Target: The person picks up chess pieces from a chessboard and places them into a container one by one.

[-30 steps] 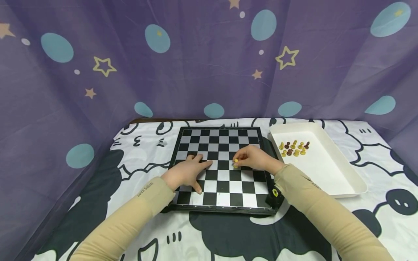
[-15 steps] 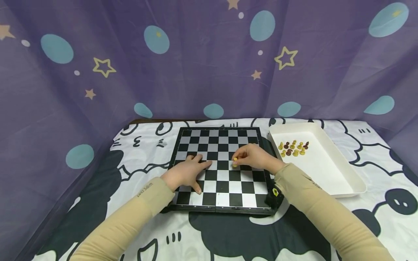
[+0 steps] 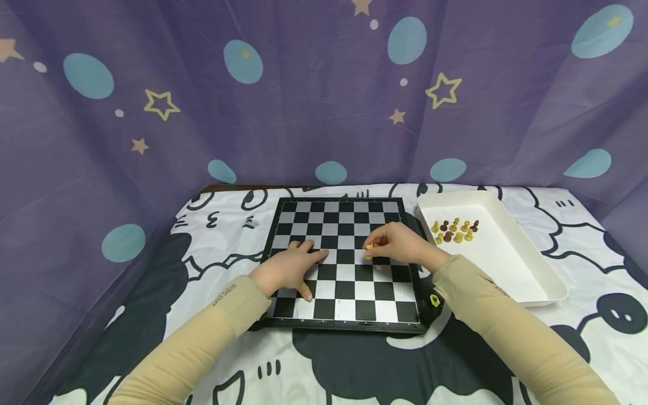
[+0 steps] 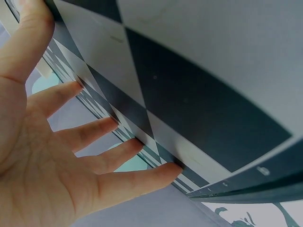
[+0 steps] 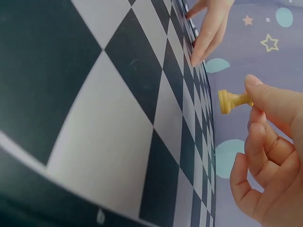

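Note:
A black-and-white chessboard lies flat on the cloth. My left hand rests on its left part with fingers spread; in the left wrist view the fingertips touch the squares. Over the right half of the board, my right hand pinches a yellow chess piece between thumb and fingers. The right wrist view shows the yellow chess piece base toward the board and apart from it, its top hidden by the fingertips.
Right of the board stands a white tray with several yellow chess pieces and dark red chess pieces near its left side. A purple curtain hangs behind the patterned cloth.
My right hand, still pinching the yellow chess piece, has shifted slightly to the right over the board. The left hand stays in place.

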The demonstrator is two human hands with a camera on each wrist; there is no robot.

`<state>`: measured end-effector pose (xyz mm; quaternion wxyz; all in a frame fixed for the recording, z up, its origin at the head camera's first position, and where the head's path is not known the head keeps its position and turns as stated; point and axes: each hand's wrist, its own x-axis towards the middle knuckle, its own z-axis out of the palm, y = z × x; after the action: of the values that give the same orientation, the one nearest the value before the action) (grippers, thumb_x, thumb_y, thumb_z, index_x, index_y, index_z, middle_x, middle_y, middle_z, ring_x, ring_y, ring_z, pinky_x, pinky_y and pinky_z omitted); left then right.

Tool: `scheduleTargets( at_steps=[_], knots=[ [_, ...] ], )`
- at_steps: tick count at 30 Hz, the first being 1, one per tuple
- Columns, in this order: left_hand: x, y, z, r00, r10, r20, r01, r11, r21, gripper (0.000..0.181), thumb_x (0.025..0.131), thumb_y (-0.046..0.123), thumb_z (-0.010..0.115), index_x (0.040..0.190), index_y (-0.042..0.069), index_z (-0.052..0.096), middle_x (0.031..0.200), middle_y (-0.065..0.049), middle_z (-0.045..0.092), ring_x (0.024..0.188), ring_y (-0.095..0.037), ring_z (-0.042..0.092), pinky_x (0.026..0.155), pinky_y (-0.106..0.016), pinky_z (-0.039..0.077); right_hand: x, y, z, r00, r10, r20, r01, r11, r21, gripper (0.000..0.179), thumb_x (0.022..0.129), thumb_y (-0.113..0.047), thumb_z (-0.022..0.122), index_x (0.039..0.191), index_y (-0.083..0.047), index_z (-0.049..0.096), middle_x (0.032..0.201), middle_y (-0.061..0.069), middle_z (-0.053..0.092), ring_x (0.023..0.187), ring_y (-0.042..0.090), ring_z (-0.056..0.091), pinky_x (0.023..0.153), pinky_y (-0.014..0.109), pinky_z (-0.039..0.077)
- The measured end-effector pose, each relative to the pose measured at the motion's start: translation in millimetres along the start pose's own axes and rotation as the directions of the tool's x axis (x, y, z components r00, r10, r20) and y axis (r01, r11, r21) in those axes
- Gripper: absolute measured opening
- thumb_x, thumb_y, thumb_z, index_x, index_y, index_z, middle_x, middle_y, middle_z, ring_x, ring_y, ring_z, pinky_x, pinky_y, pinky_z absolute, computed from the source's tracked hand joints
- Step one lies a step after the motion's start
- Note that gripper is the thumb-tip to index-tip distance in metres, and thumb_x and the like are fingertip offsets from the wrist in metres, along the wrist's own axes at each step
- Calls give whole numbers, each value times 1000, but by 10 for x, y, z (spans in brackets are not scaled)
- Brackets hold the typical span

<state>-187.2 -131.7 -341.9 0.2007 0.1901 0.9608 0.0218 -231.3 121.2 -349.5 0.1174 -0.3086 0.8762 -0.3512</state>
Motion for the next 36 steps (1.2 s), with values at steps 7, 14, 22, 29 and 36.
scheduleTargets(
  at_steps=[7,14,22,29,36],
  knots=[
    [-7,-2,2,1000,0,10,0,1000,-10,102,62,35,86,148,23,34,153,-15,25,137,-40,25,101,-52,41,-108,28,-96,1000,19,-21,-20,1000,-16,18,85,-17,70,98,-5,73,64,-2,54,54,10,39,54,25,37],
    [0,-8,13,1000,3,10,-3,1000,-10,102,62,35,86,148,22,34,152,-15,26,136,-40,26,101,-52,41,-211,93,-208,999,29,-37,-28,999,32,21,85,-17,70,100,-2,72,65,-1,55,55,9,40,52,24,37],
    [-20,-3,-3,1000,10,12,-10,1000,-8,102,63,35,85,149,21,33,153,-15,24,136,-39,26,101,-51,41,-339,99,-385,996,32,-89,-33,999,-16,22,84,-18,72,98,-2,72,73,0,65,58,9,47,53,24,39],
    [-20,-9,6,1000,15,7,-15,1000,-9,102,63,35,85,149,21,33,154,-16,24,136,-38,27,100,-51,42,-439,130,-569,988,72,-140,-79,996,-40,22,83,-17,73,99,-2,73,84,4,72,63,10,51,55,24,41],
    [-17,-5,-1,1000,14,11,-14,1000,-2,102,63,35,85,149,21,33,154,-15,24,135,-38,27,100,-50,42,-546,200,-762,977,136,-162,-142,990,-22,23,85,-21,71,100,-4,72,71,-1,68,52,10,54,45,24,43]
  ],
)
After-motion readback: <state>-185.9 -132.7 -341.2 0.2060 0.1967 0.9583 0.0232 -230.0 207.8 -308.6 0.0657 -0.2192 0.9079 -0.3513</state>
